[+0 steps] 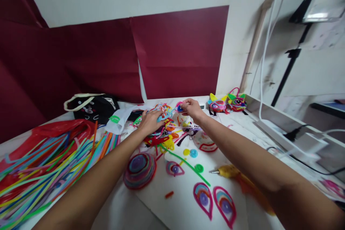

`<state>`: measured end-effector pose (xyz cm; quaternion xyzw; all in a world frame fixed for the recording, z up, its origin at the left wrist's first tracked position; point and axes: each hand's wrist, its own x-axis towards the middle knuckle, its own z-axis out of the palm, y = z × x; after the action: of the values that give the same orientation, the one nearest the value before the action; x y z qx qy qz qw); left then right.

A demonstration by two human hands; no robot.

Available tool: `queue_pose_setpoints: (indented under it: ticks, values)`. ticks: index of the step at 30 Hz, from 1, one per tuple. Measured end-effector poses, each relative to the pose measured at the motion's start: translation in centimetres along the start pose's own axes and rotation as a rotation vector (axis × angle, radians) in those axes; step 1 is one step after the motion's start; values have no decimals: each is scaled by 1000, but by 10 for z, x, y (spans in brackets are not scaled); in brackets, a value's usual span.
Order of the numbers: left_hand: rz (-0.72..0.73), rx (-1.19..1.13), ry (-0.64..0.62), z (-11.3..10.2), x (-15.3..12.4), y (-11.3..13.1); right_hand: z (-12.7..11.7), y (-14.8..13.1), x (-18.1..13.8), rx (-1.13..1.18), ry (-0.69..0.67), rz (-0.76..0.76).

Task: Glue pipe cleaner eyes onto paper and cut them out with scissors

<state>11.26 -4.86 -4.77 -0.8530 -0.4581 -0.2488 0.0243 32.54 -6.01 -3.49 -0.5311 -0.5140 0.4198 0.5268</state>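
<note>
Right grip (pixel 192 108) is narrow, its fingertips pinching a small blue-and-pink coil (pixel 179 107), held above the far side of the desk (pixel 114 187). Left grip (pixel 151 122) lies to its left, palm down over a tangled heap (pixel 163 129) of fuzzy, bright pieces; its fingertips sink among them, so I cannot tell whether it holds anything.

Nearer the wearer than the heap are a striped round piece (pixel 139 170), a small teardrop eye (pixel 175 169), and a green strip (pixel 185 163) slanting past a green coil (pixel 198 168). Two larger teardrop eyes (pixel 203 199) lie closer still, below the right grip. Right of that grip, at the back, sit two colourful animal figures (pixel 228 103); left of the left grip are a black bag (pixel 93 109) and a spread of fuzzy stems (pixel 40 172) on red plastic (pixel 67 127).

The right forearm stands in the way of a yellow glue gun (pixel 228 171), whose rear end blurs out, and hides part of a white, red-trimmed piece (pixel 205 142). The stems run off the left edge. Single pieces within the heap are hard to make out.
</note>
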Motion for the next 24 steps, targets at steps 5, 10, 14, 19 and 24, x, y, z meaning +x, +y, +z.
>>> queue_pose_setpoints:
  ticks: [5, 10, 14, 19, 24]
  values:
    - [-9, -289, 74, -17, -9, 37, -20, -11, -26, 73, -70, 32]
    - [-141, -691, 90, -23, -20, 77, -38, -23, -56, 104, -137, 19]
    - [-211, -981, -33, -24, -32, 105, -43, -31, -88, 121, -210, 5]
    - [-296, -1220, -120, -22, -55, 125, -45, -27, -125, 158, -271, 74]
    - [-400, -1340, -106, -14, -79, 131, -52, -12, -157, 215, -297, 196]
